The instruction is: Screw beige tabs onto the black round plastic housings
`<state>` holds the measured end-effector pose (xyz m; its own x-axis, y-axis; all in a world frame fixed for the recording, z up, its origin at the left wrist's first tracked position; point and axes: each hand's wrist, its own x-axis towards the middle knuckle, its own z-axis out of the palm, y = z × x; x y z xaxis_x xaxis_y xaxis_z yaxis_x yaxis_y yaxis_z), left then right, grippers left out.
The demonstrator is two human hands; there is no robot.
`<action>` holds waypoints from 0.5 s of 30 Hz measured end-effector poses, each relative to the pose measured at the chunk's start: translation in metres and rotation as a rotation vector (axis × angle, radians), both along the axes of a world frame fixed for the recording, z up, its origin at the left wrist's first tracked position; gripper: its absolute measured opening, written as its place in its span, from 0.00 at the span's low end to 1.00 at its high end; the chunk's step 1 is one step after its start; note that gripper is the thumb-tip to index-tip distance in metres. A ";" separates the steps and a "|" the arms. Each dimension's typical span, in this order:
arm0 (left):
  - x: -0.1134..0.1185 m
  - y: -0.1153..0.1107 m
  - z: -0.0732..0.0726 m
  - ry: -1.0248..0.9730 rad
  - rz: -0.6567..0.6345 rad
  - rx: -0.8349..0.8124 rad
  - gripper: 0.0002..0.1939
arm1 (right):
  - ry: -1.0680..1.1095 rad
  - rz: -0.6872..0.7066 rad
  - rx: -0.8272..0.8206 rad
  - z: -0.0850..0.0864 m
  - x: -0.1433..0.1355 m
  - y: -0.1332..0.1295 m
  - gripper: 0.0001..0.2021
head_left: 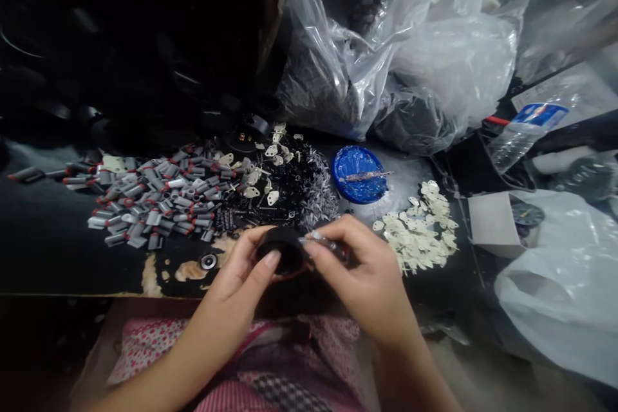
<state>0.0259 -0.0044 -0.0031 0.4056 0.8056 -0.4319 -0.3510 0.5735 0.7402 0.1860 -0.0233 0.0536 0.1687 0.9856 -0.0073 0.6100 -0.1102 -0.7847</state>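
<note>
My left hand is closed around a round, hollow black part, its thumb on the rim. Close against that part, my right hand pinches a small grey piece with a metallic look; its exact kind is blurred. Both hands are over the table's front edge. Just beyond them lie small black parts and springs, and a heap of thin grey slivers. A blue lid with a stick across it sits past my right hand. To its right is a pile of cream-coloured flat tabs.
Many grey cylinders with red bands cover the left of the table. A small round part lies near the front edge. Clear plastic bags stand at the back. At right are a plastic bottle, an open white box and a white bag.
</note>
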 end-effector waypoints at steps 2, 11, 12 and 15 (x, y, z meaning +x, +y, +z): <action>-0.004 0.000 -0.002 0.010 -0.030 0.007 0.09 | 0.007 0.034 -0.017 0.002 0.002 -0.002 0.02; -0.028 -0.013 -0.003 -0.042 -0.326 -0.131 0.09 | 0.564 0.162 -0.374 -0.011 0.012 -0.020 0.05; -0.029 -0.014 -0.002 -0.049 -0.319 -0.154 0.09 | 0.570 0.153 -0.391 -0.013 0.012 -0.020 0.06; -0.026 -0.014 0.002 -0.070 -0.169 -0.247 0.09 | 0.402 0.098 -0.356 -0.018 0.009 -0.016 0.09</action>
<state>-0.0004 -0.0187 -0.0015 0.5605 0.5985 -0.5724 -0.2807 0.7876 0.5486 0.1948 -0.0396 0.0361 -0.0084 0.9216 -0.3881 0.2903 -0.3692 -0.8829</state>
